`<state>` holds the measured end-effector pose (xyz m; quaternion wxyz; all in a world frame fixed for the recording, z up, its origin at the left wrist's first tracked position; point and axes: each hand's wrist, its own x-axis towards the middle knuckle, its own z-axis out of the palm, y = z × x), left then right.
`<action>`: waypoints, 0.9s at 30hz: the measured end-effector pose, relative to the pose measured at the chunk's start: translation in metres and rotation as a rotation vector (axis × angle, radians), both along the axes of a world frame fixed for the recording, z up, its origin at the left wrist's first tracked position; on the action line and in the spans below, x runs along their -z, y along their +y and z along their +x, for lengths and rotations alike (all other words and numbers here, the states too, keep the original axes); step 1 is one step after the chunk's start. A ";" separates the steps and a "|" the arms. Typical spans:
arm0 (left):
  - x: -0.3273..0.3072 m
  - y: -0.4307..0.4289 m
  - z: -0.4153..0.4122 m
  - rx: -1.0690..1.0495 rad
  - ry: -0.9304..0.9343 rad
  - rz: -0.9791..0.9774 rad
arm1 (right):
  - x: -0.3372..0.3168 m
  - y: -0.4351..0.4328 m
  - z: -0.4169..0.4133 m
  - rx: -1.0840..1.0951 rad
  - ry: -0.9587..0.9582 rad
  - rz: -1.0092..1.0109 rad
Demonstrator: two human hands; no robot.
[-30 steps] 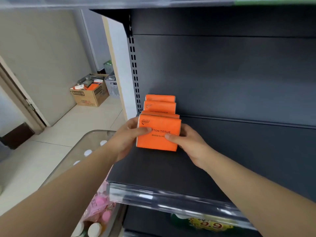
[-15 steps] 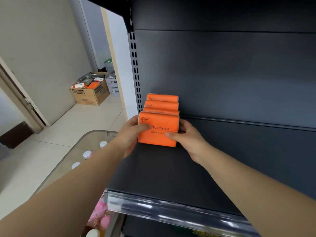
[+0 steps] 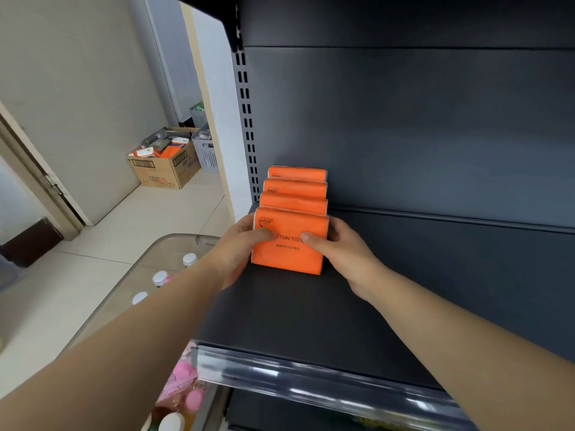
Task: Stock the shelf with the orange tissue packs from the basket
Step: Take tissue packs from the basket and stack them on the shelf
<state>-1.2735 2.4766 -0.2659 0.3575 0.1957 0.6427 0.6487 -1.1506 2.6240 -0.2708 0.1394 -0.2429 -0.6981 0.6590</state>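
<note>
Right, the shelf is mostly bare dark deck. All positions below are relative to the front pack.

- Back panel: behind it, past three more orange packs standing in single file, so four are on the deck.
- Clear bin: down-left of it. I can only see white-capped bottles in there, no orange packs, so I can't tell whether this is the basket or how much stock is left.
- Cardboard box: far up-left of it, on the floor, and not in play.
- Price rail: well in front of it, with open deck between.
- Slotted upright: just left and behind. The shelf's left end is tight against the pack's left side, so there's no slack there.

Both hands are clamped on the front pack. The left hand is on its left end and the right hand on its right end, with both thumbs across the printed face. It looks seated on the deck and not yet let go.

Progress looks early to me, with one file started. There's wide room to the right for new files and room in front to extend this one.
</note>
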 end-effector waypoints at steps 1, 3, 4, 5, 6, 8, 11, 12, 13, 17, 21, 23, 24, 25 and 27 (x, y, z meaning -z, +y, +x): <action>0.000 0.000 0.000 -0.001 0.002 -0.009 | 0.000 0.000 0.000 0.001 -0.002 0.002; 0.000 0.000 0.000 0.000 0.011 -0.027 | 0.000 -0.001 0.000 0.003 -0.005 0.009; 0.000 0.000 0.001 -0.002 0.015 -0.038 | 0.000 -0.001 0.000 0.008 -0.003 0.010; -0.001 0.000 0.001 -0.005 0.018 -0.047 | 0.000 -0.002 -0.001 0.016 0.001 0.007; -0.001 -0.001 0.002 -0.011 0.019 -0.055 | 0.000 -0.003 0.000 0.025 0.006 0.001; -0.002 -0.001 0.003 -0.021 0.022 -0.065 | 0.000 -0.004 0.000 0.040 0.013 0.000; -0.007 -0.002 0.005 -0.055 0.027 -0.073 | -0.004 -0.006 0.002 0.047 0.021 0.040; -0.009 -0.002 0.005 -0.076 0.028 -0.072 | -0.007 -0.006 0.003 0.052 0.024 0.058; -0.012 -0.001 0.005 -0.100 0.030 -0.070 | -0.009 -0.005 0.003 0.056 0.029 0.076; -0.025 0.002 0.009 -0.168 0.081 -0.088 | -0.022 -0.002 0.010 0.068 0.019 0.159; -0.037 0.005 0.019 -0.220 0.206 -0.154 | -0.035 -0.003 0.023 0.064 -0.011 0.330; -0.042 0.004 0.025 -0.224 0.290 -0.210 | -0.040 -0.006 0.030 0.055 -0.072 0.462; -0.044 0.004 0.029 -0.220 0.340 -0.239 | -0.042 -0.007 0.034 0.043 -0.103 0.525; -0.046 0.003 0.033 -0.216 0.395 -0.267 | -0.044 -0.009 0.038 0.029 -0.129 0.581; -0.051 0.001 0.044 -0.205 0.522 -0.314 | -0.047 -0.012 0.048 0.011 -0.172 0.671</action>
